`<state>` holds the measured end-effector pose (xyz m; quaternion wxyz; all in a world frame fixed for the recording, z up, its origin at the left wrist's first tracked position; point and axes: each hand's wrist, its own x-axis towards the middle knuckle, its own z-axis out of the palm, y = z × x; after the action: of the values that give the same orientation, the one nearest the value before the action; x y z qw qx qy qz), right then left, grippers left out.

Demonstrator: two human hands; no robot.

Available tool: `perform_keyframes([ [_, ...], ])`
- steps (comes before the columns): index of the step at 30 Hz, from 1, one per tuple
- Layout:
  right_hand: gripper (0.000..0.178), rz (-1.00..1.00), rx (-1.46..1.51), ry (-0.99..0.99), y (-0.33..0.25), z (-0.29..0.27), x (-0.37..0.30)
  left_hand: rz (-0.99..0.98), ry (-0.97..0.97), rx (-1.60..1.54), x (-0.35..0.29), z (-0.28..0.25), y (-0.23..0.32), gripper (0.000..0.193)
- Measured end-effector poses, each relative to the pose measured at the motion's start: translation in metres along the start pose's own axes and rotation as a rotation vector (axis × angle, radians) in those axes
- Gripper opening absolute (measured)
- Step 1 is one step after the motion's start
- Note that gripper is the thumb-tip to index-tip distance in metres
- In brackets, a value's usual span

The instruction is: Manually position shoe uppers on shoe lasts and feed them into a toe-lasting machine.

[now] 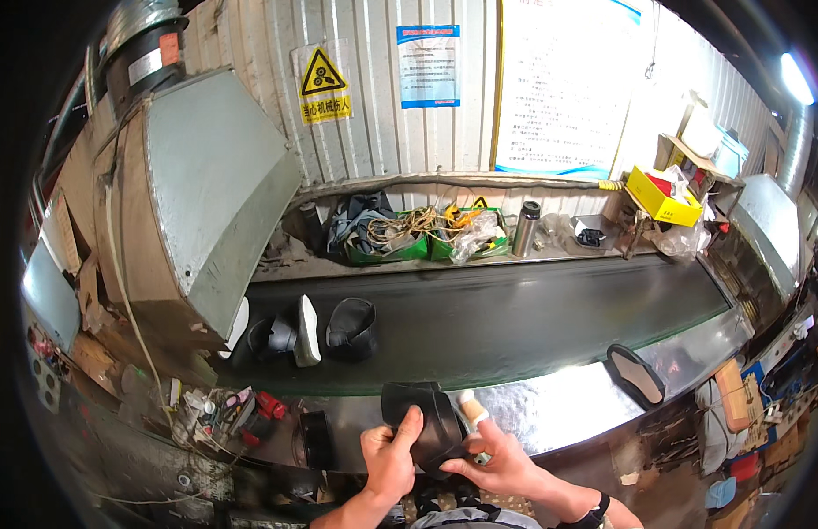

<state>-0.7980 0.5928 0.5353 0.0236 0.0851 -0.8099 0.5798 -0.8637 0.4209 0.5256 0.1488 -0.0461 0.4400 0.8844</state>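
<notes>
Near the front edge of the bench, I hold a black leather shoe upper [426,421] in both hands. My left hand [391,457] is closed round its left side, with the thumb lying along the outside. On the other side, my right hand [497,458] pinches the lower edge between thumb and fingers. Pale covers wrap a fingertip of that hand, and a dark band circles the wrist. A small pale greenish thing shows among the right fingers, too hidden to name. The far side of the upper and some fingertips are out of sight.
Beyond my hands runs a dark conveyor belt [515,317], bearing a black upper [351,329] and a white shoe sole [307,331]. A dark shoe sole [636,376] lies on the metal ledge to the right. Left stands a grey metal hood [206,176]; green trays [387,256] line the back.
</notes>
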Motion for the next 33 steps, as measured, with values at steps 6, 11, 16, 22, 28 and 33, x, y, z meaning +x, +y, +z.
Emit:
perform_keyframes([
  [6,0.107,0.183,0.508,0.045,0.004,0.011,0.002,0.849,-0.115,0.734,0.025,0.01,-0.012,0.027],
  [11,0.069,0.428,1.031,0.124,-0.017,-0.009,0.02,1.127,-0.439,0.886,0.053,0.0,-0.028,0.029],
  [16,0.04,0.353,0.103,-0.024,0.022,-0.024,-0.017,-0.474,-0.112,-0.419,0.052,-0.025,-0.051,0.083],
  [22,0.052,-0.155,-0.825,-0.176,0.123,0.021,-0.102,-0.814,-0.275,-0.417,0.134,-0.112,-0.109,0.073],
  [28,0.043,-0.187,-0.763,-0.025,0.196,0.065,-0.139,-0.661,-0.252,0.467,0.185,-0.123,-0.137,0.025],
  [33,0.052,-0.14,-0.685,0.223,0.211,0.074,-0.107,-0.174,0.082,1.177,0.209,-0.101,-0.16,0.027],
])
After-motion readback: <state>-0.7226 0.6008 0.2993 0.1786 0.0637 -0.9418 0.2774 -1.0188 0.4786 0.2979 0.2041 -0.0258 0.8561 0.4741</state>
